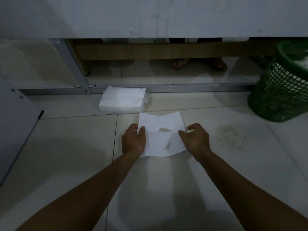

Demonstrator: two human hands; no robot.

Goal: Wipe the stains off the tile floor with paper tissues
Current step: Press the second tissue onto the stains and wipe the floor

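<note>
A white paper tissue (162, 134) lies spread on the pale tile floor (66, 147), marked with two yellowish-brown smears. My left hand (133, 141) pinches its left edge between thumb and fingers. At the tissue's right edge rests my right hand (195, 139), fingers curled with the tips touching the paper. A speckled dark stain (232, 136) sits on the tile to the right of my right hand. A stack of clean white tissues (123, 100) lies on the floor just beyond, against the metal rail.
A green plastic mesh basket (281, 90) holding white waste stands at the right. A metal-framed glass partition (80, 75) runs across the back, with a wooden board and a person's bare feet (180, 63) behind it. A grey panel (15, 122) leans at the left.
</note>
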